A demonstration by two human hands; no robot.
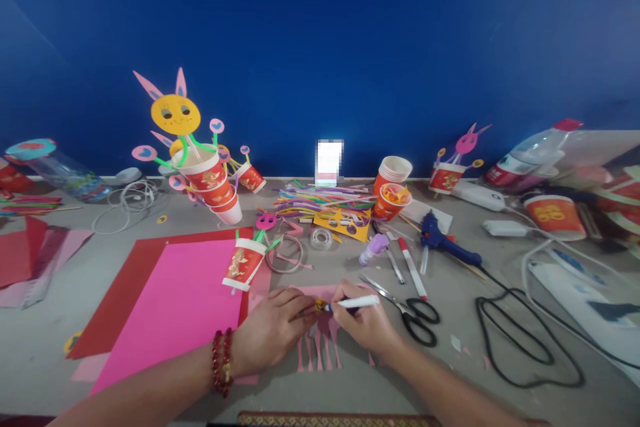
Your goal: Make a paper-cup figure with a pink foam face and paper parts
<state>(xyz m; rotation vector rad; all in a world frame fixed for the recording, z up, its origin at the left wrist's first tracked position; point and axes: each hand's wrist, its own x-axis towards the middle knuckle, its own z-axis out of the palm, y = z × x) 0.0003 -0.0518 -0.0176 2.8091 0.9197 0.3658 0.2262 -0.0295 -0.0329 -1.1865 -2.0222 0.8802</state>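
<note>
My right hand (367, 323) grips a white marker (361, 302), its dark blue tip pointing left. That tip meets a small yellow paper piece (320, 305), which the closed fingers of my left hand (275, 323) hold steady. Beneath both hands lies pink paper (330, 333) with narrow strips flaring at their near ends. Scissors (407, 310) with black handles rest just right of my right hand, blades slightly apart. Beyond my left hand a red paper cup (245, 263) leans, topped by a small pink face. Bright pink paper (185, 300) lies to the left over red sheets (117, 300).
Decorated cups (217, 190) stand stacked at back left under a yellow rabbit face (175, 113). Coloured pipe cleaners (325, 199) are heaped at the back. A blue glue gun (445, 243) trails its black cord (500, 350). Markers (413, 269) and a purple glue stick (373, 249) lie nearer.
</note>
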